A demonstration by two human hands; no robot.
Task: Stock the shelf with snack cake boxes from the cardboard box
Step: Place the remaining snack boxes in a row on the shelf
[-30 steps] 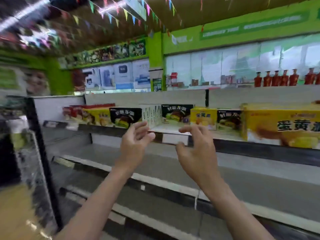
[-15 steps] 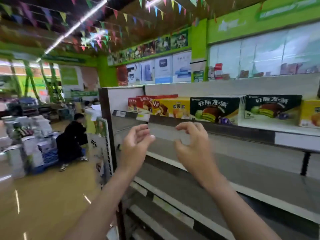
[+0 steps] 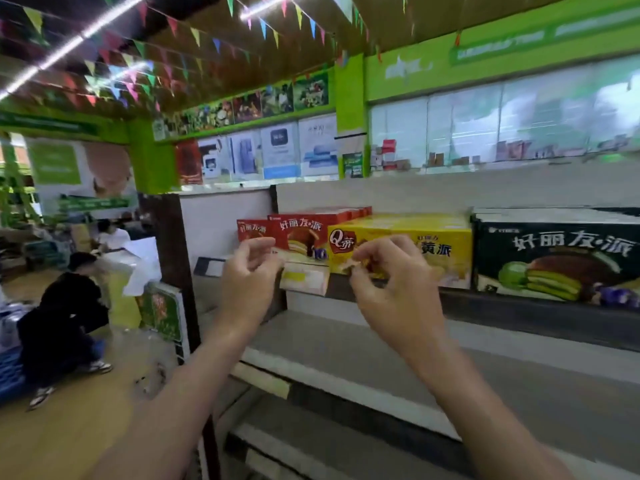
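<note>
Snack cake boxes line the top shelf (image 3: 540, 308) of a shop aisle: two red boxes (image 3: 299, 230) at the left end, a yellow box (image 3: 440, 237) beside them and a black box (image 3: 557, 254) to the right. A person raises both bare hands in front of the shelf edge, empty. The left hand (image 3: 247, 277) hangs before the red boxes with fingers loosely curled, thumb and forefinger a little apart, holding nothing. The right hand (image 3: 394, 289) hovers before the yellow box, its fingers (image 3: 384, 247) bent inward with the tips close together; whether they touch the box front cannot be told through the blur. The lower shelves (image 3: 381, 344) run beneath the forearms. At left, a person in black (image 3: 64, 320) crouches on the shop floor. Compared with half a second earlier, both hands have curled tighter from a looser, more spread pose, and the view has closed in on the shelf, so the boxes loom larger.
</note>
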